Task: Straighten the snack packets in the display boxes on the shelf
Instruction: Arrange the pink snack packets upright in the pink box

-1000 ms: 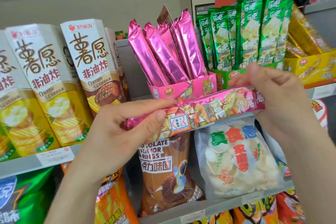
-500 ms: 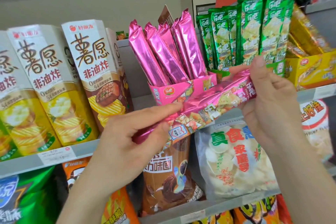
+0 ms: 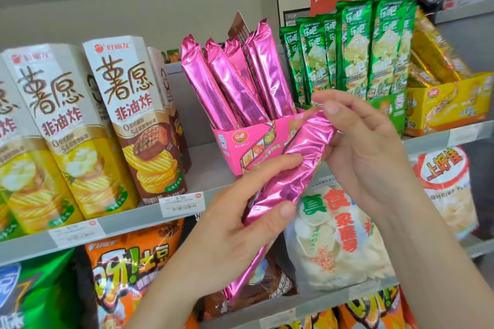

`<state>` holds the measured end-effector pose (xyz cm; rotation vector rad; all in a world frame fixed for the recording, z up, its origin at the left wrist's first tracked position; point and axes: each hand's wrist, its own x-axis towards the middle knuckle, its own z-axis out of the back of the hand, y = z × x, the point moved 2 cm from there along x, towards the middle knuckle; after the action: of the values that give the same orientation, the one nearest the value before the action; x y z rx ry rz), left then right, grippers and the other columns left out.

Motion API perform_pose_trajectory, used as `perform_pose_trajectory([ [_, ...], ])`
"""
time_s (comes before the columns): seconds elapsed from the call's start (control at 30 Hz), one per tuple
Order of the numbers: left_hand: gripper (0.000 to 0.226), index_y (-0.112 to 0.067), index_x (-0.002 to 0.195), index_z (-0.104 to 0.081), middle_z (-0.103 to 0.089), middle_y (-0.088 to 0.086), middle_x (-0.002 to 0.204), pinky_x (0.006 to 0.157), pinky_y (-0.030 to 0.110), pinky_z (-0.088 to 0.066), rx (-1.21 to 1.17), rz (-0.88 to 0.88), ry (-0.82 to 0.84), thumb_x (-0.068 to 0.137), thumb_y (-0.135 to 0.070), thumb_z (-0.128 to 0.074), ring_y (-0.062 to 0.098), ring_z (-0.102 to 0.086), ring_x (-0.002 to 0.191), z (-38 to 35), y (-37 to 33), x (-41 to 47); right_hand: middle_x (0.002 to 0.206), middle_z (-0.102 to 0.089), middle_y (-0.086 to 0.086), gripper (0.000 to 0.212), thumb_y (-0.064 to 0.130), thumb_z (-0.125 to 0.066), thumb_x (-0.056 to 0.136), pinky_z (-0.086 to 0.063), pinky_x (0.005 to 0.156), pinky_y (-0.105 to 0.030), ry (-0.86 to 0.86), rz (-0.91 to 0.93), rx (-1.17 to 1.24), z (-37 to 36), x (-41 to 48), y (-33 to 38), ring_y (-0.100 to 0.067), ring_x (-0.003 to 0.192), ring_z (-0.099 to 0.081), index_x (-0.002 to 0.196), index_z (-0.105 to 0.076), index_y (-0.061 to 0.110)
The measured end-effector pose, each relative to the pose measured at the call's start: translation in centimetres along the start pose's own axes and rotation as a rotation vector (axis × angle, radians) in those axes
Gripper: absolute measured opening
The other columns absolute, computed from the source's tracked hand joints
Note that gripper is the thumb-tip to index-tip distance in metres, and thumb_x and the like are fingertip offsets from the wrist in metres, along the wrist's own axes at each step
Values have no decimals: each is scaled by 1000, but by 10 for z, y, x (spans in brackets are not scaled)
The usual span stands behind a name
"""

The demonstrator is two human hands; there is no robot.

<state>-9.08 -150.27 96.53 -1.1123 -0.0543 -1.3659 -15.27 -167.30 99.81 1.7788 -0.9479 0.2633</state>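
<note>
Now both hands grip one pink packet (image 3: 287, 184) (tilted, plain side up) before the pink display box (image 3: 248, 147): left hand (image 3: 240, 227) low, right hand (image 3: 366, 147) pinching its top

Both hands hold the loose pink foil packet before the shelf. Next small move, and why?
Probably swing the long pink foil packet upright and lift it toward the pink cardboard display box: it is tilted, held midway by the left hand and at its top by the right hand, while its matching packets stand in that box.
</note>
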Motion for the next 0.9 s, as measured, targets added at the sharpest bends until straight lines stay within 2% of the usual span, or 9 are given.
perform_pose_trajectory([
  [0.07,41,-42,137,-44,-54,-20,134,92,10,-40,8,2,-13,97,-40,-52,2,-54,120,-2,1,-1,91,-60,-20,34,27,-72,66,-51,66,-31,-26,-8,-3,1,0,0,-28,82,-55,96,-65,13],
  [0.2,59,-45,139,-31,-65,2,101,68,19,-46,-132,49,-15,91,-24,-57,11,-55,72,-6,2,1,85,-66,-15,30,29,-77,58,-54,68,-34,-54,20,-29,-4,-4,-1,-25,77,-61,83,-68,17],
  [0.37,51,-39,134,-43,-73,-2,95,71,14,-46,-250,31,-179,90,-31,-65,5,-63,77,-11,-1,14,92,-71,-20,40,40,-75,68,-53,79,-44,-40,74,-68,-14,-10,-5,-28,83,-64,90,-70,7],
  [0.47,38,-21,124,-57,-74,-5,105,79,17,-50,-298,40,-288,87,-21,-66,8,-69,94,-10,-3,21,126,-65,-4,63,61,-61,79,-50,95,-40,93,90,-182,-18,-18,-9,-16,114,-62,128,-58,20],
  [0.53,32,-15,117,-59,-75,-3,95,72,20,-53,-389,36,-365,85,-15,-62,10,-69,85,-6,-5,26,150,-44,9,85,66,-65,77,-48,99,-28,197,14,-231,-17,-27,-18,-1,128,-50,148,-31,37],
  [0.63,25,-13,107,-57,-72,-2,81,66,28,-54,-486,52,-486,82,-15,-60,15,-63,73,4,-9,36,135,-43,43,86,60,-60,84,-39,86,1,319,-27,-347,-20,-46,-35,25,115,-45,151,-7,48],
  [0.7,25,-11,105,-58,-70,0,82,67,30,-55,-478,73,-525,81,-16,-59,17,-63,73,8,-13,44,118,-45,55,70,66,-50,87,-31,87,5,304,13,-442,-24,-55,-45,28,110,-43,145,-13,57],
  [0.8,21,-14,100,-63,-69,3,86,74,35,-55,-506,100,-580,82,-25,-60,19,-64,78,13,-17,57,118,-39,60,42,65,-41,91,-26,87,8,210,83,-546,-28,-62,-49,32,114,-37,131,-31,59],
  [0.9,32,-11,102,-65,-70,13,92,85,47,-53,-523,147,-618,85,-38,-62,30,-67,87,22,-22,69,116,-58,40,52,70,-40,86,-39,86,-2,206,58,-559,-27,-63,-51,16,110,-54,133,-44,49],
])
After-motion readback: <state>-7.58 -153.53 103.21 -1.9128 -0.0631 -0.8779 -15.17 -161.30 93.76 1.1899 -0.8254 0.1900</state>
